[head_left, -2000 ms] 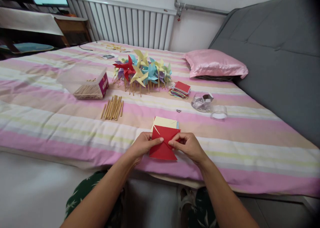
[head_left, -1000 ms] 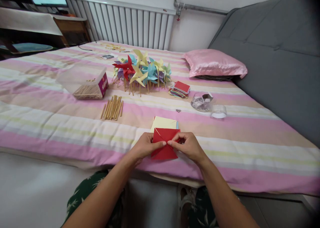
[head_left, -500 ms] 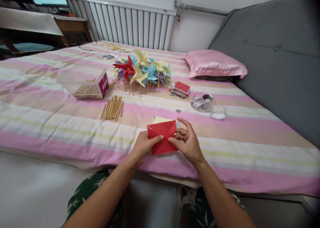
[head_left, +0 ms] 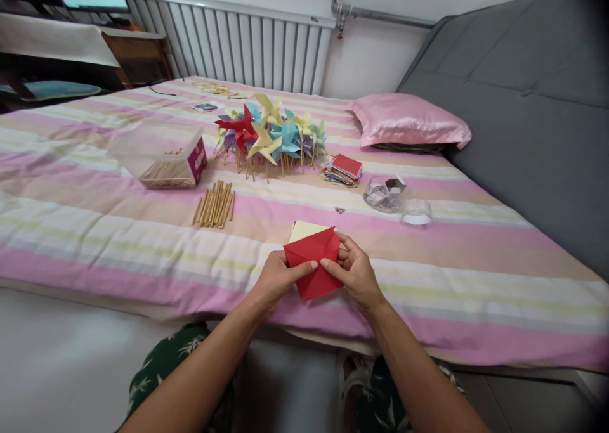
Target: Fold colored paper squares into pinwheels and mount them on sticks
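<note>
Both the left hand [head_left: 278, 276] and right hand [head_left: 354, 271] pinch the red paper square [head_left: 314, 265] near its centre, thumbs closed at 6 o'clock; light, floppy, creasing easily, it looks best gripped by its folded corners.

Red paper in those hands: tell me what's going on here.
A person sitting at the edge of a pink striped bedspread holds a partly folded red paper square in both hands. The left hand and right hand pinch it near its middle, thumbs meeting on top. A pale yellow paper sheet lies just behind it. Farther back stand a cluster of finished coloured paper pinwheels, a loose row of wooden sticks and a stack of small coloured paper squares.
</note>
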Demonstrator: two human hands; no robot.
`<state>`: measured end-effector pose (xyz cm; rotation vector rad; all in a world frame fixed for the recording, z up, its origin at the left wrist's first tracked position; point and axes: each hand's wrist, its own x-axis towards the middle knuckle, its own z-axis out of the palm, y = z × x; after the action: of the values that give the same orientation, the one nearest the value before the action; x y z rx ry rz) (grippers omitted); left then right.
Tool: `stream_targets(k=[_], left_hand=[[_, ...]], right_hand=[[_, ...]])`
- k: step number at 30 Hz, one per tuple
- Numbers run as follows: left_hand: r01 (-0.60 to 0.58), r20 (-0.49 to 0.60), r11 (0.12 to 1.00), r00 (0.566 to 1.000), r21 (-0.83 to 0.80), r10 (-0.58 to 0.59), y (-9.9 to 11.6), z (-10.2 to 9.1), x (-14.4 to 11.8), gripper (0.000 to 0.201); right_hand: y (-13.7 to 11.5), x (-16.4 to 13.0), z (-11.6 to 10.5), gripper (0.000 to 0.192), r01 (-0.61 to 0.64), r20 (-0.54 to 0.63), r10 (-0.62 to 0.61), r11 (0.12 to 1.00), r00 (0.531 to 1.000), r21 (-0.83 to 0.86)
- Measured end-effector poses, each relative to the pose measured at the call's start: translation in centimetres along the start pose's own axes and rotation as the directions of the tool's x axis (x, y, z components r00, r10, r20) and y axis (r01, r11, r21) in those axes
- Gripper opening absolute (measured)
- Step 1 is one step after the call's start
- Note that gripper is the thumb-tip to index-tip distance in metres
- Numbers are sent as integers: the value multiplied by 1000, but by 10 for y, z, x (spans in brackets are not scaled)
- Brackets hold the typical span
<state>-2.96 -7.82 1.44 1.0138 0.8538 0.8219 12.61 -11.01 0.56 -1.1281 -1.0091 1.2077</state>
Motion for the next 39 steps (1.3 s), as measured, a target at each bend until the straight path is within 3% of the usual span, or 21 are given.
stream_targets(k=[7, 24, 29, 33, 35, 39], left_hand=[[47, 35, 998, 998, -36, -46, 3, -2, -2, 34], [25, -66, 998, 997, -53, -29, -3, 1, 2, 37], [-11, -172, 992, 985, -128, -11, 2, -5, 5, 29], [-33, -259, 977, 966, -209, -23, 11, -11, 6, 28], [-26, -283, 972, 958, -234, -42, 15, -13, 5, 27], [-7, -266, 964, 962, -264, -65, 18, -15, 4, 26]], right_hand=[[-2, 0, -1, 68, -42, -8, 43, 999, 999, 34], [3, -1, -1, 64, 17, 30, -16, 999, 999, -40], [-3, -4, -4, 62, 171, -24, -180, 964, 983, -202], [-6, -12, -5, 48, 334, -91, -414, 830, 906, -446], [-6, -16, -4, 37, 363, -39, -447, 771, 894, -523], [-1, -19, 2, 33, 426, 206, -378, 718, 903, -550]])
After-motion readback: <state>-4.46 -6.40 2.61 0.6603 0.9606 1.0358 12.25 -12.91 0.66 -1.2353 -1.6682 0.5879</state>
